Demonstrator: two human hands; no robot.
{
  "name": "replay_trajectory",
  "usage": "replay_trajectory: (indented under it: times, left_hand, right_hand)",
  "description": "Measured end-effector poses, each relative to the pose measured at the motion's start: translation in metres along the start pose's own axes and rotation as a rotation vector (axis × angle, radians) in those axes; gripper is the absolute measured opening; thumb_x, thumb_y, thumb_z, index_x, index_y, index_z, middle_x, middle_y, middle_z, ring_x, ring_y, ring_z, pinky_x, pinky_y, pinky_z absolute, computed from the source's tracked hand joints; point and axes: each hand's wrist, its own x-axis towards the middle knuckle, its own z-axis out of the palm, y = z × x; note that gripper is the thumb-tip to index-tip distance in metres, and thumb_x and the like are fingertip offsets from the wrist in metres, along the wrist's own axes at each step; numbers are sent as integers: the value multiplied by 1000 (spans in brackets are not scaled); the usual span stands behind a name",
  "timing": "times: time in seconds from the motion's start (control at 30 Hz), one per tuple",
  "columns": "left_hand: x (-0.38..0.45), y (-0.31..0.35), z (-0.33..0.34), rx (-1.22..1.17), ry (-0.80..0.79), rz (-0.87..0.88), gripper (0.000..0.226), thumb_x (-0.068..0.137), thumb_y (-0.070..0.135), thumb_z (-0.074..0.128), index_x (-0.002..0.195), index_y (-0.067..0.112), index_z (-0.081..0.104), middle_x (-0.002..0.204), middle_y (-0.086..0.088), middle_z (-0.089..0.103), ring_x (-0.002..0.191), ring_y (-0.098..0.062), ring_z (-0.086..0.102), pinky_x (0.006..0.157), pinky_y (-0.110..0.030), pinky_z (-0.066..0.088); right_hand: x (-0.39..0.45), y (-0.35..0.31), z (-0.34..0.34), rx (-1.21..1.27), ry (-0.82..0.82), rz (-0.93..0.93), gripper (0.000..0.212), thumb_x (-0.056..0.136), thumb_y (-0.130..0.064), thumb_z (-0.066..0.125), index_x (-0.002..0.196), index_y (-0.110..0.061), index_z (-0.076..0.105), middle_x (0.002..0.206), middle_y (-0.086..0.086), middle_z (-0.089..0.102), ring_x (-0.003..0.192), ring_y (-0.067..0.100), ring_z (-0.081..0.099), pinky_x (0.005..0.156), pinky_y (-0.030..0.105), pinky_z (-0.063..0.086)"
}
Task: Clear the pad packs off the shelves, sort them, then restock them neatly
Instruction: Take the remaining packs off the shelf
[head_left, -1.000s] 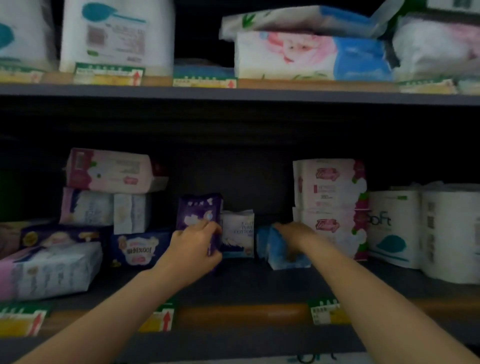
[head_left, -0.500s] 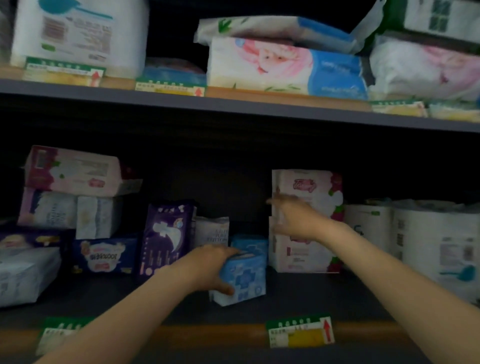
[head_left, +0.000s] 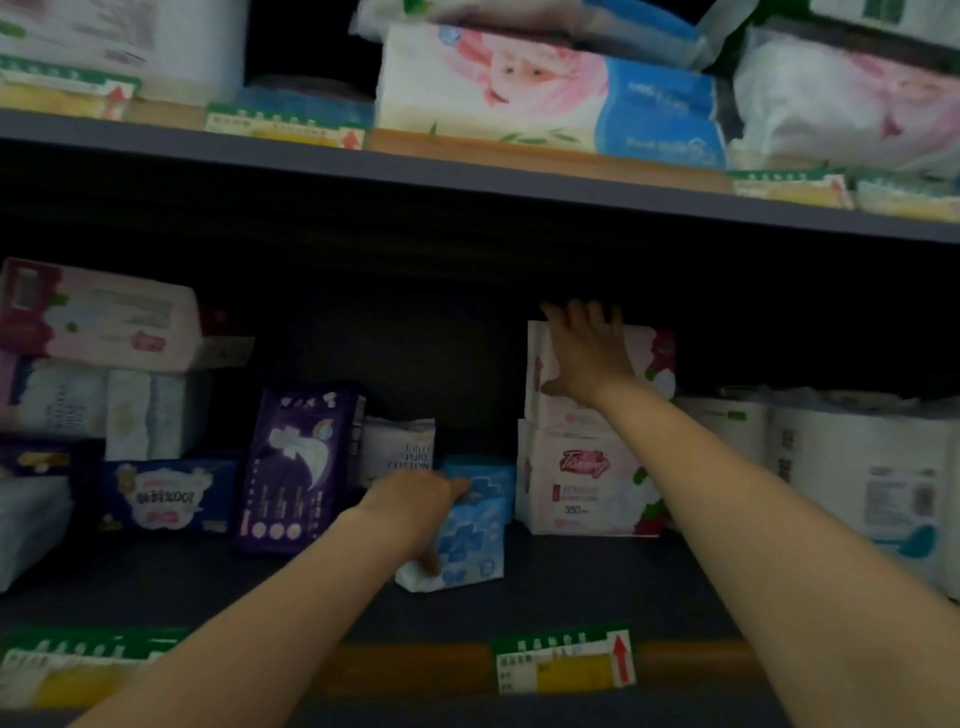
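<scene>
On dim shelf (head_left: 545, 597), left hand (head_left: 410, 506) grips blue pack (head_left: 470, 535); right hand (head_left: 587, 353), apparently spread, touches pink pack (head_left: 652, 358).

A dim, underexposed view. The lower shelf (head_left: 571, 587) sits in deep shadow, its back wall nearly black. The upper shelf (head_left: 467, 171) catches more light, its tissue packs (head_left: 545, 88) pale and washed. Everything looks soft and slightly blurred; printed labels smear. Shelf lines bow and tilt toward the edges from the wide lens.
</scene>
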Motion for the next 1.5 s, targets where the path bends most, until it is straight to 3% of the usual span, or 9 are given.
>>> replay_trajectory:
  times: [0.13,0.3,0.47,0.63,0.87,1.0,1.13,1.37,1.5]
  left_hand:
    - [-3,-1,-2,14,0,-2,88,79,30,73,147,26,18,139,-7,42,123,-25,45,99,-35,43]
    - [-6,-5,-2,-36,-2,17,81,76,32,75,142,26,28,140,-5,42,122,-24,46,100,-37,43]
    - [-6,-7,-1,-17,23,13,80,77,31,74,142,27,29,138,-5,43,122,-25,46,99,-39,43]
    - [-6,-3,3,9,36,-4,81,79,27,72,144,25,24,136,-8,43,121,-28,46,96,-40,45]
    - [3,-4,7,15,35,-11,84,80,27,71,146,27,19,137,-7,43,121,-27,47,96,-37,45]
    - [6,-1,8,26,22,-19,81,80,28,70,145,28,21,135,-7,45,119,-26,48,96,-38,45]
    - [7,-2,9,-7,3,-29,83,77,30,72,143,28,22,133,-7,48,117,-26,50,96,-37,46]
    - [-16,-11,5,-292,-23,-61,72,76,44,72,134,28,32,132,-3,50,117,-23,49,95,-29,39]
    - [-23,-10,9,-319,264,-62,66,72,44,74,124,28,37,123,-5,56,114,-28,47,99,-37,36]
  right_hand:
    - [-9,10,0,86,-97,7,120,70,-37,79,150,-19,-8,157,9,5,144,30,6,116,44,5]
    - [-29,0,15,5,-54,-32,104,78,-43,68,150,-14,-2,145,13,33,135,29,25,115,44,1]
    - [-13,5,11,115,-86,-19,112,78,-36,72,149,-17,-12,159,5,-3,145,26,-3,117,46,0]
    - [4,10,5,208,-214,84,119,72,-36,78,150,-16,-10,158,8,2,145,24,3,118,46,2]
    - [-18,3,-13,-106,44,-31,114,70,-52,73,150,-25,-3,148,12,15,132,33,22,108,46,18]
    - [-30,18,-23,-129,-188,12,130,63,-56,77,146,-34,-20,156,13,-9,141,42,0,112,56,-1]
    - [-45,11,-31,-78,-333,70,121,70,-46,77,147,-35,-17,151,17,13,135,43,20,108,57,21]
    - [-79,20,-45,150,-356,176,124,64,-51,79,149,-33,-10,155,15,1,138,44,10,108,56,22]
    - [-113,19,-44,112,-259,245,113,67,-43,79,149,-30,2,148,16,13,129,43,24,102,52,31]
